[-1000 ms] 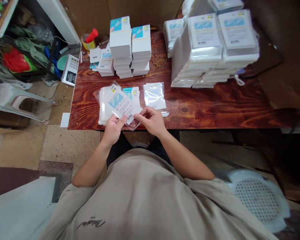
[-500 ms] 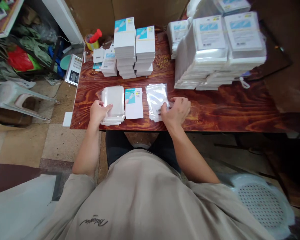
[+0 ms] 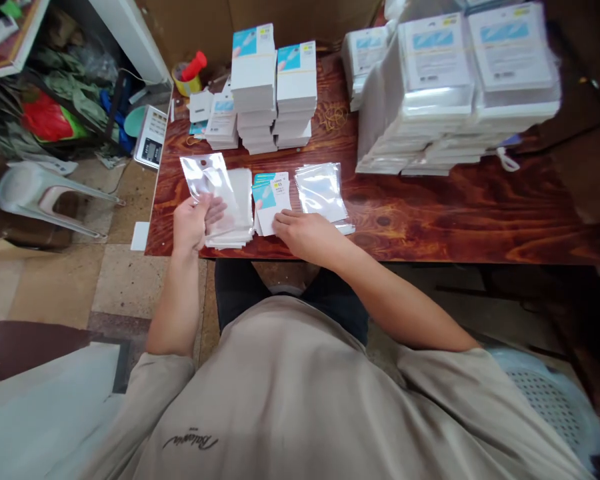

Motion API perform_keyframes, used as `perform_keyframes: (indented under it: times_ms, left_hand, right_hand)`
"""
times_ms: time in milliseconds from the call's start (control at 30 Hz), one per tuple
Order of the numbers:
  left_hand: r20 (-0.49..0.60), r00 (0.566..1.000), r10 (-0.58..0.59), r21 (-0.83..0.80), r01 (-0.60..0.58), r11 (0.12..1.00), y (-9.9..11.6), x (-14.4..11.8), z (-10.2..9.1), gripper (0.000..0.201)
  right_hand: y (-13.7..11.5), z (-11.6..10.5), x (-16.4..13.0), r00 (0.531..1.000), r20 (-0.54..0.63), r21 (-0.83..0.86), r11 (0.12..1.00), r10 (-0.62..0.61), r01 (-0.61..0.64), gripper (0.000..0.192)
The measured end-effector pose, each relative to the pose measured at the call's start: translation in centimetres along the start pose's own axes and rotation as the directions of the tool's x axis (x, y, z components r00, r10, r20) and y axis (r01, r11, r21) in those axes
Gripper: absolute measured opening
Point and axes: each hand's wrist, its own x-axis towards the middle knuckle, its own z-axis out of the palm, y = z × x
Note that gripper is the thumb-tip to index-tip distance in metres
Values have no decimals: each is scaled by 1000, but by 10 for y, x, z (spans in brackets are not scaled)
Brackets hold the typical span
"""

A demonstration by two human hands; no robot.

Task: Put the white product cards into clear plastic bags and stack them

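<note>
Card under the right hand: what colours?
White card with a teal-blue top panel and small yellow tag; head view.

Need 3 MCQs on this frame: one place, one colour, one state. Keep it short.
1. Where does the small pile of printed cards lie?
A. between two piles of clear bags
B. on the floor
C. on the tall stacks

2. What colour is the handle sticking out of the yellow tape roll?
A. green
B. red
C. black

3. What is the left hand doing?
A. resting flat on the table
B. holding a clear bag lifted off its pile
C. gripping the scale

Answers: 1 A, bag piles flank the cards on both sides. 2 B, the handle is bright red. 3 B, one bag tilts up in the fingers while the right hand touches the cards.
</note>
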Motion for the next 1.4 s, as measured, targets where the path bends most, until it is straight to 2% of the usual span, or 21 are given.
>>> perform_keyframes:
  times_ms: [100,233,300,333,367,400,433,467,500,567,600,633,700,800,900,1033,1133,1200,1300,1333,1400]
  left_hand:
    - [-1,997,-81,-142,80,987,-7,-1,11,29]
    - [-48,998,-37,-207,27,978,-13,2,16,34]
    - [-66,998,-13,-225,-2,974,-12,3,19,36]
    - [-75,997,-4,-236,-14,972,-11,2,20,37]
    - [-85,996,4,-247,-25,969,-10,1,23,37]
    - [-97,995,11,-258,-36,966,-9,-1,25,37]
    - [-106,994,17,-267,-45,963,-8,-3,28,37]
    - [-112,993,23,-276,-53,960,-7,-6,32,37]
    - [-112,993,29,-286,-61,956,-7,-9,36,37]
    - [-98,994,42,-315,-71,946,-6,-16,45,35]
    - [-88,995,43,-330,-70,942,-7,-20,50,34]
    - [-79,996,43,-340,-68,938,-7,-25,54,33]
    - [-62,997,47,-350,-66,935,-9,-33,63,31]
    - [-32,996,83,-359,-90,929,-12,-43,70,34]
    - [-31,993,117,-365,-120,923,-12,-49,69,36]
    - [33,997,69,-339,-54,939,-8,-55,61,38]
    - [84,996,37,-320,-8,947,-8,-61,59,42]
    - [104,994,38,-323,-2,946,-7,-65,59,44]
    - [111,993,47,-332,-8,943,-5,-66,55,45]
    - [116,992,45,-331,-4,944,-4,-67,53,44]
    - [159,987,27,-321,26,947,-2,-70,52,44]
  right_hand:
    - [0,5,-6,999,-17,-13,999,31,-32,27]
    - [1,12,-11,996,-63,42,998,59,-56,29]
    - [3,13,-17,977,-179,160,983,116,-88,29]
    - [2,12,-21,939,-285,257,959,194,-120,28]
    - [1,11,-25,862,-398,384,910,314,-155,27]
    - [-1,10,-29,742,-482,536,827,466,-171,27]
    - [-5,9,-33,617,-494,692,707,612,-148,27]
    - [-9,8,-35,537,-430,825,558,726,-93,27]
    - [-14,9,-36,522,-321,918,395,790,-35,30]
    - [-23,13,-33,598,-114,992,119,794,30,35]
    - [-26,16,-30,622,-55,998,38,781,41,37]
    - [-29,20,-26,609,-29,999,-4,793,53,38]
    - [-31,28,-18,496,-49,995,-1,867,100,38]
    - [-31,35,-10,335,-126,985,79,934,150,37]
    - [-32,37,-6,280,-160,982,124,947,139,40]
    - [-39,38,-2,269,-156,984,124,950,131,43]
    - [-44,38,2,292,-106,975,42,951,220,42]
    - [-43,38,1,397,-91,968,-12,913,251,41]
    - [-34,36,-8,658,-50,983,-79,751,165,41]
    - [-31,35,-12,723,-24,985,-107,691,135,42]
    - [-28,34,-16,786,11,981,-158,619,111,45]
